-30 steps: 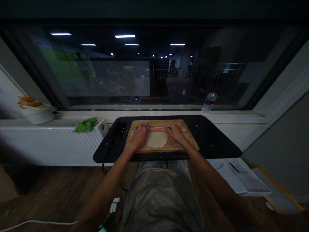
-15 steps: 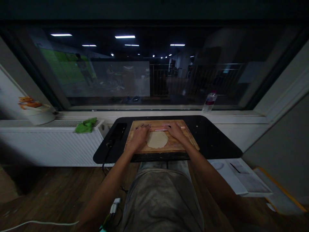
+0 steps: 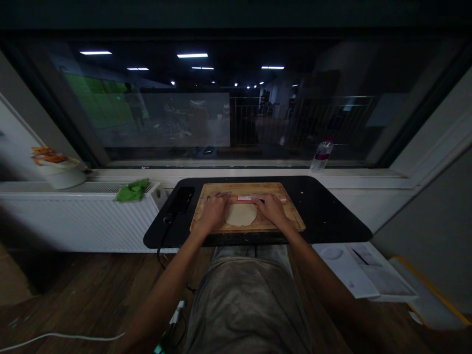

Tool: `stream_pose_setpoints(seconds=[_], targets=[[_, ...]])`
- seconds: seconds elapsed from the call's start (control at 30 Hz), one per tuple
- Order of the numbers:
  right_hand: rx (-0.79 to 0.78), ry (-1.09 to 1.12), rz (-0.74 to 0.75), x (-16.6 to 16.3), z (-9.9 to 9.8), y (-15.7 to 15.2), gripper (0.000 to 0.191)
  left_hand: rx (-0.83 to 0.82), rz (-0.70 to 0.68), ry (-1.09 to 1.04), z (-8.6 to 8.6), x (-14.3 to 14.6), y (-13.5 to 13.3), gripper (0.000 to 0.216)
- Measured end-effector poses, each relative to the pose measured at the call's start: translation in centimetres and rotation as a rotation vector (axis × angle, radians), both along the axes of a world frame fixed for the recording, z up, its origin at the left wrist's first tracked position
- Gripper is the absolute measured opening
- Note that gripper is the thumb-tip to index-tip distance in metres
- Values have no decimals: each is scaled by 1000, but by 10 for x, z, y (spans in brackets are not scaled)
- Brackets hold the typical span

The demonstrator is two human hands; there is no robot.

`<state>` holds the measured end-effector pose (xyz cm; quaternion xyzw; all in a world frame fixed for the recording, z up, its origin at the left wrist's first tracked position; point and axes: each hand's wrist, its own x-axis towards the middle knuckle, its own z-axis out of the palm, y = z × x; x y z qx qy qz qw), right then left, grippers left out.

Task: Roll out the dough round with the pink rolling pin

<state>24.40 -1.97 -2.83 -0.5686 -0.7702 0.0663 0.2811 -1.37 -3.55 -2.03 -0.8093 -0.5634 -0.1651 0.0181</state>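
A wooden rolling pin with a red-and-white label lies crosswise on a wooden board. My left hand rests over its left part, fingers bent across it. Over the right part is my right hand, its fingers also curled on the pin. Between my hands, a flat, roughly round sheet of pale dough lies on the board, its far edge at the pin. My palms hide both ends of the grip.
The board sits on a black table. A dark phone with a cable lies on the left. A green cloth and white pot rest on the radiator. A water bottle stands on the sill.
My right hand has come slightly nearer to me and the pin has turned, so its label faces differently. Both hands stay on the pin. The view has shifted slightly.
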Motion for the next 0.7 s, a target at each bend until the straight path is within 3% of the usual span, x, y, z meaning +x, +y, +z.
stream_pose_setpoints(seconds=[0.4, 0.53, 0.63, 0.7], targets=[[-52, -47, -45, -5, 8, 19, 34, -4, 19, -76, 5, -1, 6, 49], [-32, -31, -25, -5, 7, 19, 36, -19, 196, -45, 7, -2, 11, 60], [-37, -6, 4, -4, 6, 19, 35, -60, 373, -52, 9, -6, 20, 84], [-41, 3, 10, -3, 6, 20, 34, -105, 412, -65, 10, -12, 26, 93]])
